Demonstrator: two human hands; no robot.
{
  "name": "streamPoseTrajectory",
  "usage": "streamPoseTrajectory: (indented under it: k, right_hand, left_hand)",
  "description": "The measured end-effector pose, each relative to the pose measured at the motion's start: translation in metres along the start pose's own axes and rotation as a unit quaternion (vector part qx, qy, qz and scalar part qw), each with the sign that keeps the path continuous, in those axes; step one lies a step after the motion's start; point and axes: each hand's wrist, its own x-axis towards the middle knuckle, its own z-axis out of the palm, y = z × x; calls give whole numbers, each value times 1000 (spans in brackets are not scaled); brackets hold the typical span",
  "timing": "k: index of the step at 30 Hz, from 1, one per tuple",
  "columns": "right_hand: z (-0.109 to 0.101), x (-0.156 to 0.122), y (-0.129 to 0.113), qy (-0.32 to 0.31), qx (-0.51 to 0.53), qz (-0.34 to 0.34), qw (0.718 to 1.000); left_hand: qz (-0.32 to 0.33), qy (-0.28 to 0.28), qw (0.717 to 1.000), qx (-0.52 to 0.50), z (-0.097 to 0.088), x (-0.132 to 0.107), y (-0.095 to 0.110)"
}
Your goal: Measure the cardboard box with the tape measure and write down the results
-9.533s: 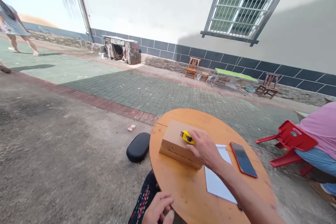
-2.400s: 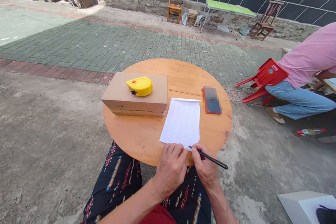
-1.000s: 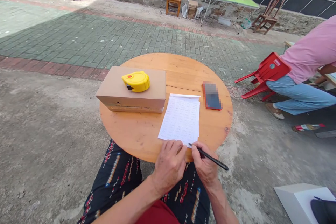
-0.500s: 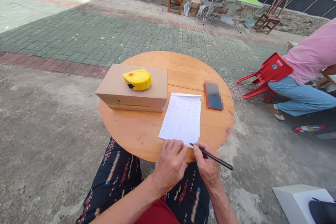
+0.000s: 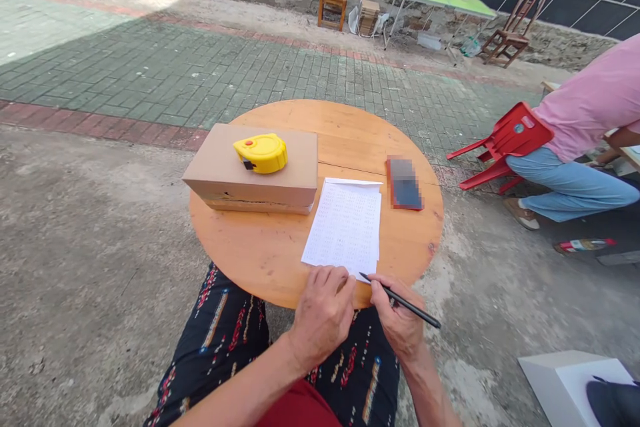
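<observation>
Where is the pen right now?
In the head view, the pen is in the right hand, low, right of centre, its tip at the near right corner of the paper sheet, beside the left hand.

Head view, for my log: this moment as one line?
right hand: holds pen, tip at paper sheet | left hand: on sheet's edge | tape measure: on cardboard box | phone: on round table

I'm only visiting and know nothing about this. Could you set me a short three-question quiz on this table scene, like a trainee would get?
1. True or false: the yellow tape measure lies on the cardboard box.
2. Which of the person's hands grips the pen? A) left B) right C) neither
3. What lies on the round table just right of the sheet of paper?

Key: 1 true. 2 B, the right hand. 3 the phone.
</observation>
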Motion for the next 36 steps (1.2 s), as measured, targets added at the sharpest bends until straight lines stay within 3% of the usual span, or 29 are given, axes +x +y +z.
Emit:
streamPoseTrajectory:
  k: [23,30,36]
  right_hand:
    - [2,3,-1,-18,2,-11,1000]
    - [3,-11,8,45,50,71,995]
    - [8,-14,6,62,20,39,997]
  left_hand:
    - [-4,-9,1000,-6,0,0,0]
    - [-3,7,1000,-4,1,0,-1]
    - [3,7,1000,0,2,-1,0]
